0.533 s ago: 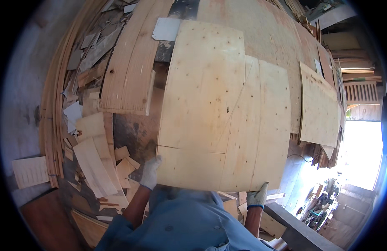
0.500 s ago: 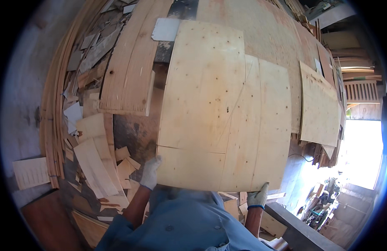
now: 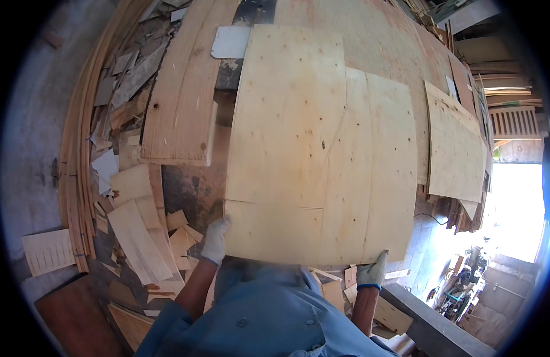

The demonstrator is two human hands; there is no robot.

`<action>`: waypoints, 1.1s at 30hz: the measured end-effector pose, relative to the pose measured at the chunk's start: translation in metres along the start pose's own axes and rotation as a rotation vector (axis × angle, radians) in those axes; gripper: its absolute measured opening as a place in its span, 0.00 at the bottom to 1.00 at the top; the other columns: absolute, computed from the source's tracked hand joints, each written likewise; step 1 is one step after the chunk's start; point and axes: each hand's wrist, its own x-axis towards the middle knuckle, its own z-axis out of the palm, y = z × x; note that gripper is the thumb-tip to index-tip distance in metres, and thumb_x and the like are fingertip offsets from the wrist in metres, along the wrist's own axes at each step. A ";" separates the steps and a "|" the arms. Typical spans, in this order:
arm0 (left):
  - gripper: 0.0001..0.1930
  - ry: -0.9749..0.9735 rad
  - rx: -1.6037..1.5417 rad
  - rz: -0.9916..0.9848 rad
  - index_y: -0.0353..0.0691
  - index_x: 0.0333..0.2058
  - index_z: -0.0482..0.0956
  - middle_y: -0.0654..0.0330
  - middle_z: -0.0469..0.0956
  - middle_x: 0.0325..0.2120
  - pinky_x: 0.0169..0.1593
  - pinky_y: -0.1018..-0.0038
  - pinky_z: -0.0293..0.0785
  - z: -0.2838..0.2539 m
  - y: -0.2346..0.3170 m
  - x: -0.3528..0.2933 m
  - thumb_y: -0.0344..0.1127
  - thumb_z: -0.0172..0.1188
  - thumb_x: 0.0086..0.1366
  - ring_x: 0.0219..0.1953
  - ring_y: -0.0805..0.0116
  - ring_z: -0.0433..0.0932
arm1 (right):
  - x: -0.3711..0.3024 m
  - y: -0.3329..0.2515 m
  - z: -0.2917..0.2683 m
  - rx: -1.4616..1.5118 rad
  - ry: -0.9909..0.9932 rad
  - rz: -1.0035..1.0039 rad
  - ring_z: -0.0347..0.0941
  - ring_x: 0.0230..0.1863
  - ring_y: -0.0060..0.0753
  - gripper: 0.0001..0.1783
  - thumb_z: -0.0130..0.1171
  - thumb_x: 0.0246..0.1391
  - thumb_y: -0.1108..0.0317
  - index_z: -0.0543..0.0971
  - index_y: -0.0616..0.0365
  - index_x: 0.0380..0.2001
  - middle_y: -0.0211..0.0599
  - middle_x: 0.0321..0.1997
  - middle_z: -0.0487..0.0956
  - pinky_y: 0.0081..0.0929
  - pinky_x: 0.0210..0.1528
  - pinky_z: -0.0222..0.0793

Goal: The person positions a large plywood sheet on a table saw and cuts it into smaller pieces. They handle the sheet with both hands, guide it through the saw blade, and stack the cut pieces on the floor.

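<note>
A large pale plywood sheet (image 3: 281,143), dotted with small dark knots and crossed by seam lines, spreads out in front of me. My left hand (image 3: 215,239), in a white work glove, is closed on its left edge close to the near corner. Along the near edge, toward the right, my gloved right hand (image 3: 372,272) grips the same sheet, with its thumb on top and the other fingers hidden beneath. The sheet's near edge meets the front of my blue shirt (image 3: 257,309). Its far part overlies a wider, worn board (image 3: 370,44).
Thick wooden planks (image 3: 176,113) lie left of the sheet, and a small white panel (image 3: 230,41) is beyond them. Wood offcuts (image 3: 141,241) cover the floor at left. Another plywood piece (image 3: 453,146) leans at right. A grey metal beam (image 3: 435,324) runs near my right arm.
The plywood sheet has shifted slightly away from me, its near edge now a little higher in view. Both hands have moved with it, keeping their grip.
</note>
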 end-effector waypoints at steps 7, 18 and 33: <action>0.16 0.061 -0.064 -0.011 0.30 0.47 0.80 0.58 0.82 0.42 0.49 0.73 0.76 0.010 0.012 0.005 0.37 0.54 0.69 0.44 0.71 0.81 | 0.031 0.026 -0.004 0.415 -0.012 0.199 0.70 0.63 0.42 0.27 0.40 0.71 0.49 0.66 0.55 0.63 0.39 0.64 0.71 0.44 0.58 0.74; 0.13 0.130 -0.060 -0.006 0.34 0.43 0.81 0.61 0.82 0.39 0.48 0.74 0.76 0.014 0.003 0.007 0.37 0.58 0.65 0.41 0.71 0.80 | 0.107 0.120 -0.071 -0.632 -0.093 -0.141 0.71 0.61 0.43 0.27 0.43 0.70 0.49 0.66 0.57 0.62 0.41 0.63 0.71 0.46 0.57 0.75; 0.12 0.043 0.442 0.370 0.36 0.39 0.81 0.53 0.82 0.35 0.40 0.66 0.78 0.003 0.003 0.060 0.38 0.57 0.64 0.35 0.57 0.81 | 0.079 0.025 0.030 0.604 -0.013 0.227 0.71 0.61 0.45 0.27 0.46 0.69 0.49 0.67 0.54 0.63 0.40 0.63 0.72 0.49 0.60 0.72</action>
